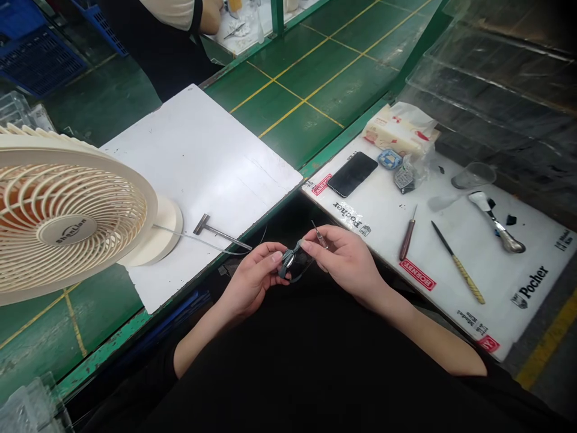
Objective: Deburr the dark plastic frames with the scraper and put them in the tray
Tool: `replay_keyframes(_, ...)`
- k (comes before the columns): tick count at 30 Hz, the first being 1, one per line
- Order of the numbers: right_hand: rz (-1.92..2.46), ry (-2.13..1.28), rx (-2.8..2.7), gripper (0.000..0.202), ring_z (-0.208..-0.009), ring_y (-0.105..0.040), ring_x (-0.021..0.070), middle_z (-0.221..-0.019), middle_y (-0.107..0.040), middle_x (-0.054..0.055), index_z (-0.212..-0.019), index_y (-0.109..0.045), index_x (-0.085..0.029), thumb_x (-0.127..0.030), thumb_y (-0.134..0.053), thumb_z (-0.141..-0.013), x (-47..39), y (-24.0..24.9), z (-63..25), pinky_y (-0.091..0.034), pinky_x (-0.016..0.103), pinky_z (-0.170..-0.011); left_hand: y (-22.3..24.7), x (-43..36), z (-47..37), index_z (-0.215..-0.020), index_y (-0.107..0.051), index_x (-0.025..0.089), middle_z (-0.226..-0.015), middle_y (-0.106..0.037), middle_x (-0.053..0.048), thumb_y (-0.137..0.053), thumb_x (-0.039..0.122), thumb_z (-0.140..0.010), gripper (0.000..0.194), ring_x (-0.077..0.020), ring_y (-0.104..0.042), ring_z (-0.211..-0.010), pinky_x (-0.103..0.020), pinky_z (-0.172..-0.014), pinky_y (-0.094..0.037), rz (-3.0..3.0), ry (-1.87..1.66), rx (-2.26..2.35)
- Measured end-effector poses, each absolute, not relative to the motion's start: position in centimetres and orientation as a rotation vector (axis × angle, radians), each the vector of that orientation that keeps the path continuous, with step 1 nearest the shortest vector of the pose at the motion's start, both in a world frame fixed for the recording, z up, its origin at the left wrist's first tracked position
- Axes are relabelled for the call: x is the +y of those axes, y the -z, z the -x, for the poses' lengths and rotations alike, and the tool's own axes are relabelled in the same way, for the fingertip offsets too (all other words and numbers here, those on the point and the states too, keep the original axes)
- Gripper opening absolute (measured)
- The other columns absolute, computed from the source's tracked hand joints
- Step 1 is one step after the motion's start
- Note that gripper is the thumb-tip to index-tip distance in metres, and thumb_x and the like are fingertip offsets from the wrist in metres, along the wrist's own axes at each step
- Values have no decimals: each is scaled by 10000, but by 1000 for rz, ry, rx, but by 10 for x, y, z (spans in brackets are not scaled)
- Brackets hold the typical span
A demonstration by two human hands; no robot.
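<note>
Near the middle of the view, my left hand point(255, 273) pinches a small dark grey, strap-like piece point(288, 260) with a shiny part in it. From the right, my right hand point(345, 258) holds the other end of that piece between thumb and finger. A thin pointed tool point(320, 236) also sticks up from among the fingers of my right hand. Both hands are over the dark gap between two white boards. A T-shaped metal tool point(220, 232) lies on the left board, close to my left hand.
A cream fan point(67, 228) stands at the left. The right board point(387, 219) bears a phone point(352, 174), tissues point(399, 129), an awl point(407, 236), a yellow-handled file point(460, 264) and a metal piece point(498, 222). Beyond the left board sits a person point(166, 42).
</note>
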State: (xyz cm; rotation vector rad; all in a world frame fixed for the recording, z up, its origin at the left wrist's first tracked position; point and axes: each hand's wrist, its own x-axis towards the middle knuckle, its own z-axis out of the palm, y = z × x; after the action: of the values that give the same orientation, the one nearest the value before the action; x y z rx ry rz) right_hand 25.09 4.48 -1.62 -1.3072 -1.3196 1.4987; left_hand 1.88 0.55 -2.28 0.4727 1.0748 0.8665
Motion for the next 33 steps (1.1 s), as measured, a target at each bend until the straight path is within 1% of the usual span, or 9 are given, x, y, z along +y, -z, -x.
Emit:
replay_keyframes(5,1242,-1609,-1255,415,-604,-556,156,-724,-678,-18,-1031,-859,-235,-624,-982,-960,41,16,-252,-451,308,-567,26,7,-23,-1115,-807,160,-857,-792,-29,-1062,372,-879,407,-149,-714,-706,-282,-686,-653,-435,-869,1034)
replay_keyframes(10,1227,-1654,-1151,467,-594,-536,138,-769,-702,-11,-1029,-845,-223,-641,-1019,-917,39,17,-255,-424,298,-562,27,6,-23,-1105,-842,148,-852,-792,-45,-1007,425,-949,358,-157,-732,-718,-292,-730,-658,-457,-866,1014)
replay_keyframes(16,1284,-1617,-1016,530,-585,-514,132,-760,-671,-21,-1015,-799,-226,-709,-994,-915,37,26,-252,-416,287,-546,31,6,-24,-1500,-806,274,-1385,-808,-119,-1055,355,-912,643,-246,-791,-1126,-373,-997,-686,-1037,-814,1102)
replay_keyframes(20,1212,-1663,-812,592,-581,-525,119,-746,-642,-47,-1010,-755,-224,-733,-1020,-860,33,35,-246,-429,265,-554,33,14,-30,-1516,-821,317,-1457,-805,-124,-1058,343,-880,680,-328,-791,-1235,-403,-993,-685,-1503,-770,1236)
replay_keyframes(22,1141,-1709,-804,561,-601,-552,122,-752,-667,-34,-1042,-777,-214,-720,-983,-914,31,38,-249,-450,260,-581,35,20,-31,-1447,-864,323,-1376,-844,-106,-1047,334,-874,602,-338,-808,-1205,-420,-1029,-686,-1542,-782,1305)
replay_keyframes(26,1322,-1573,-1043,522,-636,-637,161,-820,-742,11,-1258,-840,-205,-695,-769,-1090,21,42,-284,-559,298,-625,38,32,-33,-1487,-835,290,-1401,-859,-118,-1091,385,-815,725,-360,-849,-1229,-447,-1051,-723,-1151,-688,1259)
replay_keyframes(28,1653,-1230,-1199,530,-713,-726,208,-897,-785,37,-1391,-834,-213,-652,-683,-1135,14,44,-316,-660,361,-708,36,36,-32,-1504,-806,258,-1428,-855,-155,-1085,425,-820,758,-393,-858,-1256,-484,-1010,-759,-834,-651,1152)
replay_keyframes(30,1890,-906,-1206,524,-1003,-814,283,-1155,-830,118,-1537,-786,-197,-522,-670,-1143,9,48,-353,-713,477,-963,29,39,-28,-1462,-820,241,-1401,-866,-178,-1066,433,-822,712,-421,-849,-1291,-544,-1048,-769,-604,-662,1072)
replay_keyframes(33,2089,-591,-1164,538,-1417,-722,378,-1486,-751,211,-1580,-769,-153,-248,-637,-1067,4,60,-402,-549,618,-1317,9,42,-14,-1328,-849,311,-1328,-881,-100,-1048,408,-815,558,-377,-859,-1201,-536,-1018,-789,-532,-787,1047)
